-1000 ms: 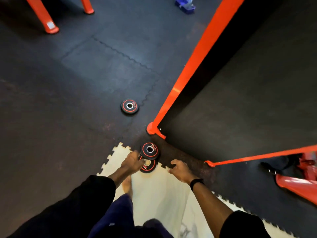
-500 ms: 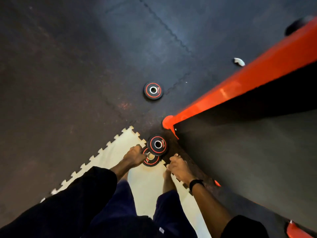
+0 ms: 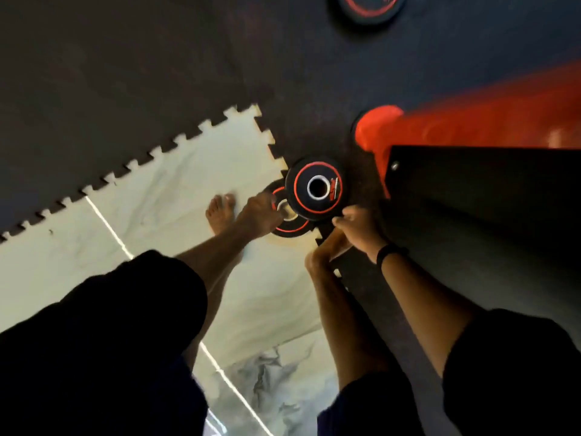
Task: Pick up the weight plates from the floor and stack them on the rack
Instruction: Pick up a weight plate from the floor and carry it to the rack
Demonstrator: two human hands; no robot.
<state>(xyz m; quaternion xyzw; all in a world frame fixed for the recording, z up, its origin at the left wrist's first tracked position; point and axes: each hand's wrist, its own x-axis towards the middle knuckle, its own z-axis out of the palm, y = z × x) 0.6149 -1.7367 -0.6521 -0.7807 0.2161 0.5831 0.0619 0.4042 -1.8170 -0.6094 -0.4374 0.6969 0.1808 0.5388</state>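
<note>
Left hand (image 3: pixel 259 215) curls its fingers on the lower plate (image 3: pixel 290 226); right hand (image 3: pixel 356 226) grips the upper plate (image 3: pixel 314 188) overlapping it. 1 more plate (image 3: pixel 371 7) lies well apart.

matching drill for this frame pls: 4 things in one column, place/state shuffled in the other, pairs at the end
Things:
1. upper plate
2. lower plate
3. far plate
4. left hand

Places/states:
A. cut off by the top edge of the picture
B. at the hub of a half-covered plate
C. lies overlapping another plate, steel hub fully in view
D. partly hidden beneath another plate, at the pale mat's edge

Pairs: 1-C, 2-D, 3-A, 4-B
</note>
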